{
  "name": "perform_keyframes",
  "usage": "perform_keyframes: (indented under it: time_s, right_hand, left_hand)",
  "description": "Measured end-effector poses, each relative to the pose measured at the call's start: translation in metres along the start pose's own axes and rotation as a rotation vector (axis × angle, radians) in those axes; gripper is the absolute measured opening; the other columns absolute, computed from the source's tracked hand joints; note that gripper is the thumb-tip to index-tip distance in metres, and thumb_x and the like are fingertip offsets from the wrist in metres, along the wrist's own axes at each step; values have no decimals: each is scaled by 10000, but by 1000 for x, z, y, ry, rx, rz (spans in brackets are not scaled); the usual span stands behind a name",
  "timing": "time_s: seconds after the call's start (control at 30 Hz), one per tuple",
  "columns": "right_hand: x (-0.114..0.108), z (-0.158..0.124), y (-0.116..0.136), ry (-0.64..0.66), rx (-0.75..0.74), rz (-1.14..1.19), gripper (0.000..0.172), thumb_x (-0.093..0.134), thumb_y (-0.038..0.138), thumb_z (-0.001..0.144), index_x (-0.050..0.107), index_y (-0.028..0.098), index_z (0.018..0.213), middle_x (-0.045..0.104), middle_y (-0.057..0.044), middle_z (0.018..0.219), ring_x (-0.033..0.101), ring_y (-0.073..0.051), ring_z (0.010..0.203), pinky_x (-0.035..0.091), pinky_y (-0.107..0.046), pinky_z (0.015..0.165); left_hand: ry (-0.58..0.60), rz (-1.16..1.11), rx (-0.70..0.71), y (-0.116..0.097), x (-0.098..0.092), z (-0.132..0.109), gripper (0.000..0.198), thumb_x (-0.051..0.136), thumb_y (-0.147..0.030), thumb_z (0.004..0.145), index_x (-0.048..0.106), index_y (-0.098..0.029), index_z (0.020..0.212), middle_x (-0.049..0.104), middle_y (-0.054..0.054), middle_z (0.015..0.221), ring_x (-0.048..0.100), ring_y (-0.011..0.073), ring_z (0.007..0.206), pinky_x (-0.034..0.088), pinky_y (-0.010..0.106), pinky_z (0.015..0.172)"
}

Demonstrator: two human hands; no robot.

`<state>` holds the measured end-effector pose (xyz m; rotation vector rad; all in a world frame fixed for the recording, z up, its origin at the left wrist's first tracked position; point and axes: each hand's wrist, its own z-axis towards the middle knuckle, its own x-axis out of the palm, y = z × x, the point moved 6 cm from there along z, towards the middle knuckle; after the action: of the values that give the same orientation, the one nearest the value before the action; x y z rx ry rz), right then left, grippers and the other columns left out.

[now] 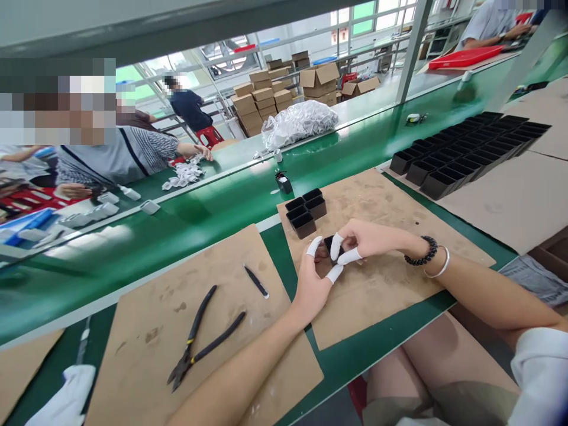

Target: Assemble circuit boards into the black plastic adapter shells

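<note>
Both my hands meet over the right-hand cardboard sheet (381, 290), pinching one small black box (334, 251) between them. White finger covers sit on the fingertips of my left hand (313, 281) and my right hand (361, 239). My fingers hide most of the box. Just beyond it stands a small cluster of open-topped black boxes (302, 228). Left of my left hand, a pair of black-handled cutting pliers (190, 349) lies with its handles spread, beside thin black tweezers (256, 281).
Many black boxes (465, 154) stand in rows at the right. A green conveyor belt (231, 207) runs behind the sheets, carrying a small black part with wires (283, 182). Across it are a bag of white parts (302, 123) and a co-worker's arm (151, 148). A white glove (66, 396) lies lower left.
</note>
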<state>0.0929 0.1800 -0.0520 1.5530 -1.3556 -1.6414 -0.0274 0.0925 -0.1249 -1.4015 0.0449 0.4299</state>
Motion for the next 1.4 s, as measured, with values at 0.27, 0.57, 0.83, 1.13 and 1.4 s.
perform_keyframes:
  time_s: [0.27,0.57,0.83,1.13,1.4]
  right_hand:
    - [-46,-2,-8,-505,-147,459,167,762,339,755,714,189,701,600,25,532,501,-101,498,393,-258,501]
    - [-34,9,-40,-505,103,203,145,726,308,810,721,163,816,697,-21,717,602,-118,592,496,-255,554]
    - [-8,21,-44,-288,142,325,311,769,459,776,690,159,800,699,-17,676,663,-144,579,575,-275,575]
    - [-6,21,-43,-247,157,374,141,721,282,779,679,151,749,668,-4,603,628,-122,544,538,-242,557]
    - [-23,20,-48,-420,85,396,341,665,56,638,741,168,952,752,-23,947,685,-145,881,550,-271,835]
  left_hand:
    - [42,12,-25,-10,-2,-1,366,704,-195,818,605,-201,1170,695,79,1177,679,227,1116,532,426,1041]
    - [60,20,-80,-3,-1,-2,677,762,-243,809,471,-220,1419,669,98,1226,666,257,1147,481,485,1091]
    - [101,81,-63,-9,-2,-2,710,799,-293,792,497,-234,1432,655,76,1157,647,249,1044,517,445,1001]
    - [90,88,-66,-6,-2,-2,673,809,-304,775,532,-233,1384,661,84,1197,646,253,1057,518,446,1003]
    - [112,105,-109,-5,0,-2,699,777,-331,784,510,-216,1419,645,102,1249,635,262,1114,498,459,1054]
